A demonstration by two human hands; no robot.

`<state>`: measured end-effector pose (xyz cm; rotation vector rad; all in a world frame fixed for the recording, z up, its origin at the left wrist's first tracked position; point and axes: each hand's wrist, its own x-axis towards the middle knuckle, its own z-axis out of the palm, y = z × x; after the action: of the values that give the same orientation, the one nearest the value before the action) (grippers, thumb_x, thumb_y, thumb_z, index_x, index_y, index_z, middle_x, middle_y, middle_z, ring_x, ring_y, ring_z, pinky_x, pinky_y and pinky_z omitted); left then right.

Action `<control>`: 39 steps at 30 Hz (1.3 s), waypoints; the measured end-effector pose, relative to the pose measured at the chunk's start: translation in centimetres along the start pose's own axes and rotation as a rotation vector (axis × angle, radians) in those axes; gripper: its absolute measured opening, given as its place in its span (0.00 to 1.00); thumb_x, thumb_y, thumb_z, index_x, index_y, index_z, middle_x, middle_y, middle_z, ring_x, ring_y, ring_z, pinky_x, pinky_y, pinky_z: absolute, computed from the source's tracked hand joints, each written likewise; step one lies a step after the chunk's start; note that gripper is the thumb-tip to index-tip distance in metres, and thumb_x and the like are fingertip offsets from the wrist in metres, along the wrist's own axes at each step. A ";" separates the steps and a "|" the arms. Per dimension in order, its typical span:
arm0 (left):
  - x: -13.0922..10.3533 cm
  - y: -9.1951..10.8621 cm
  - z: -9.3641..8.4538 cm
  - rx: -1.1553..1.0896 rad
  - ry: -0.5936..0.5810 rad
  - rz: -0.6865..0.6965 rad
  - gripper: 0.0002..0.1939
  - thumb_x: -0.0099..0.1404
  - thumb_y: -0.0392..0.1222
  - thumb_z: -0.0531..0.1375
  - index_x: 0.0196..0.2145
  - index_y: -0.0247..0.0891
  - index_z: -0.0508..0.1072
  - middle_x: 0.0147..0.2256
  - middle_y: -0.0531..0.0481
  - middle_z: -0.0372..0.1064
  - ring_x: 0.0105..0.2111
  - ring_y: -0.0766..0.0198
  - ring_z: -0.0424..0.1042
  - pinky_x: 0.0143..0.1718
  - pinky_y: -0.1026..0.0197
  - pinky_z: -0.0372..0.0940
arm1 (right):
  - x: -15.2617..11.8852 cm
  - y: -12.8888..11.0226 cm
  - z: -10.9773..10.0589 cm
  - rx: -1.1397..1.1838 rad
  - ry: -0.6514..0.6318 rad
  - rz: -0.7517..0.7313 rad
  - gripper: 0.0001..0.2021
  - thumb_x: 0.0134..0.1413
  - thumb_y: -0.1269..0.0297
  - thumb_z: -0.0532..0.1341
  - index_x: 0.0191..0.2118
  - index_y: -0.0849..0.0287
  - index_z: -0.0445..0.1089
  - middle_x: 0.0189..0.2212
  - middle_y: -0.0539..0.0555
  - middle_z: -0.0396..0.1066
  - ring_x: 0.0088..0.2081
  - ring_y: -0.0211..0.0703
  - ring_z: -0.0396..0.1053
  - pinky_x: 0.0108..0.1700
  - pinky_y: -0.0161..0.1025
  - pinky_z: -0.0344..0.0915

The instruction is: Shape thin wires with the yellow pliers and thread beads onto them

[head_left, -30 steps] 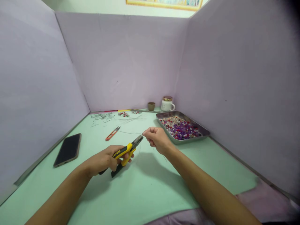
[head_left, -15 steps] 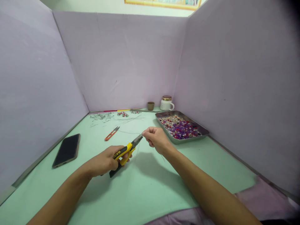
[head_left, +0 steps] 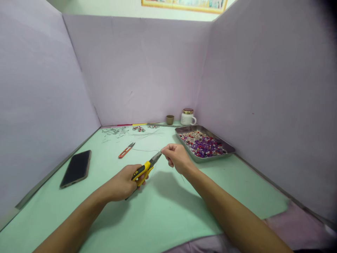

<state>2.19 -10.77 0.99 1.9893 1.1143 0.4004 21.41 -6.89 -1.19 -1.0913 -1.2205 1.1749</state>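
My left hand (head_left: 123, 182) is wrapped around the handles of yellow-and-black pliers (head_left: 144, 170), whose jaws point up and to the right. The jaw tips meet the fingertips of my right hand (head_left: 177, 157), which is closed in a pinch. A thin wire (head_left: 144, 150) runs leftward from that meeting point, and a loose end hangs below my right hand. What exactly sits between the jaws is too small to make out. Orange-handled thread snips (head_left: 126, 151) lie on the green cloth beyond the pliers.
To the right is a metal tray (head_left: 210, 159) of mixed beads. A phone (head_left: 76, 168) lies at left. Cut wires (head_left: 115, 131) and small bead heaps (head_left: 138, 129) are at the back, near a brown cup (head_left: 170, 120) and a lidded white mug (head_left: 186, 118). Pale panels enclose the table.
The pliers have turned slightly in my left hand, and their lower handle shows less. My right hand keeps its pinch at the jaw tips. The whole view has shifted a little.
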 end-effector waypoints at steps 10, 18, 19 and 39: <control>-0.1 0.4 0.5 -0.053 0.036 -0.060 0.11 0.40 0.28 0.46 0.24 0.38 0.60 0.24 0.55 0.61 0.24 0.67 0.61 0.24 0.64 0.57 | -0.1 -0.1 0.1 0.039 0.006 0.017 0.07 0.36 0.66 0.59 0.18 0.61 0.60 0.10 0.42 0.55 0.10 0.26 0.50 0.11 0.28 0.46; -0.3 0.9 -0.4 -0.269 -0.021 -0.022 0.09 0.39 0.30 0.47 0.22 0.39 0.55 0.26 0.53 0.62 0.28 0.65 0.63 0.28 0.62 0.63 | -0.1 -0.5 -0.3 0.153 -0.086 0.086 0.14 0.43 0.57 0.58 0.29 0.64 0.68 0.19 0.50 0.65 0.13 0.27 0.56 0.12 0.28 0.50; -0.3 0.8 -0.4 -0.271 -0.023 -0.017 0.09 0.39 0.30 0.47 0.23 0.39 0.55 0.27 0.53 0.62 0.28 0.65 0.63 0.28 0.62 0.63 | -0.1 -0.5 -0.3 0.157 -0.094 0.090 0.15 0.44 0.55 0.58 0.30 0.64 0.68 0.20 0.50 0.65 0.13 0.28 0.56 0.12 0.28 0.51; -0.4 0.3 -0.4 -0.064 -0.031 -0.049 0.14 0.39 0.29 0.46 0.26 0.37 0.61 0.24 0.55 0.59 0.25 0.66 0.57 0.24 0.65 0.54 | 0.1 -0.3 -0.3 -0.014 -0.070 0.019 0.10 0.38 0.62 0.60 0.17 0.61 0.60 0.12 0.45 0.59 0.11 0.27 0.52 0.11 0.28 0.46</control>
<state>1.94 -10.96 1.46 1.9030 1.1150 0.3739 21.74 -6.79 -0.89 -1.0820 -1.2759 1.2301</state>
